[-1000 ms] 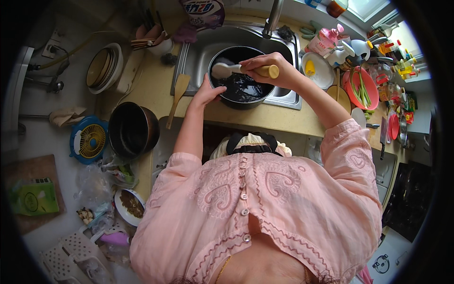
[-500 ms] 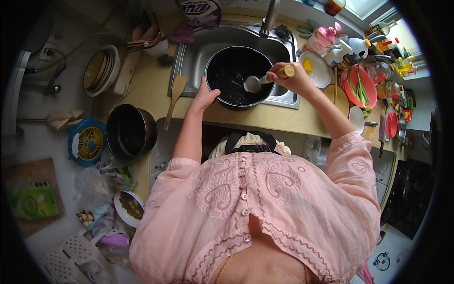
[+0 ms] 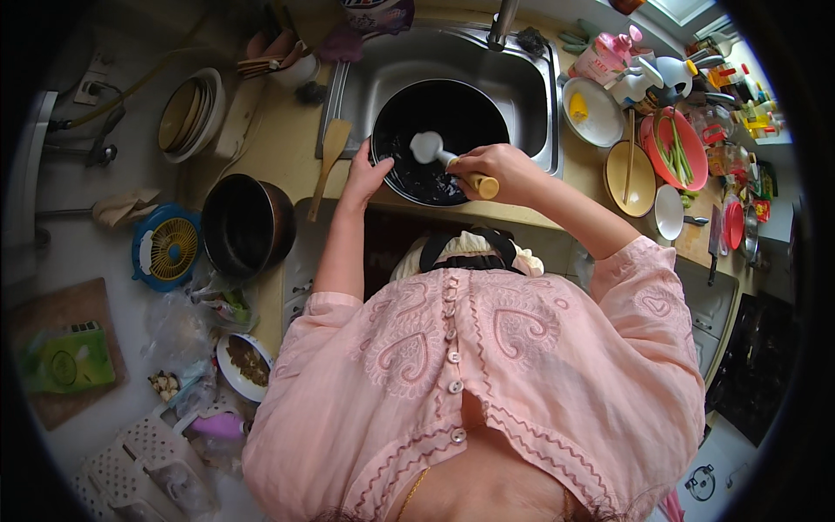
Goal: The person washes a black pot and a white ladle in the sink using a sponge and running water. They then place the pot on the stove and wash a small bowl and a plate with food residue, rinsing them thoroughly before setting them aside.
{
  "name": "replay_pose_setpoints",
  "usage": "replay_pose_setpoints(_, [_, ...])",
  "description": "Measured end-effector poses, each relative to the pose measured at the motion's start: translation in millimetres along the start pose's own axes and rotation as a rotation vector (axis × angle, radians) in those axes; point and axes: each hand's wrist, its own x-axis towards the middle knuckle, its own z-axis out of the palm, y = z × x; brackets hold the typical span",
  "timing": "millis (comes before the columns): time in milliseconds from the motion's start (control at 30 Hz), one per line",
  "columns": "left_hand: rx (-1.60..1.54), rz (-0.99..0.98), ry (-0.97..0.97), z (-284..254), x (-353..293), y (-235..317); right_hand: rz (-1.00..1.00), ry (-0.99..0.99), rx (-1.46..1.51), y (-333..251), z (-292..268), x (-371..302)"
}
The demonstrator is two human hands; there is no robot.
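A deep black pot sits tilted at the near side of the steel sink, with bits of something shiny and wet inside. My left hand grips its left rim, thumb over the edge and fingers outside. In my right hand is a wooden-handled ladle, closed about the handle near the pot's right rim. Its pale rounded head is inside the pot, over the dark inner surface. A wooden spatula lies on the counter left of my left hand.
Another dark pot and a blue fan are at the left. Stacked bowls stand behind them. To the right are a white plate, a yellow bowl, a red basin with green stalks, and a knife. The faucet rises behind.
The ladle's head has moved left and farther back inside the pot, and its handle now points toward me. My right hand has come lower and nearer. My left hand still holds the rim.
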Motion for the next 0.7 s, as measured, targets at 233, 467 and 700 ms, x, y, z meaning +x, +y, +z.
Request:
replay_pose_setpoints(233, [0.166, -0.095, 0.353, 33.0, -54.5, 3.8, 0.399, 0.455, 0.727, -8.7, 49.1, -5.3])
replay_pose_setpoints(467, [-0.119, -0.424, 0.080, 58.1, -91.8, 12.7, 0.780, 0.775, 1.464, 10.1, 19.0, 3.4])
replay_pose_setpoints(700, [-0.136, -0.428, 0.033, 55.9, -88.6, 15.8, 0.733, 0.678, 1.430, -4.9, 4.1, 5.4])
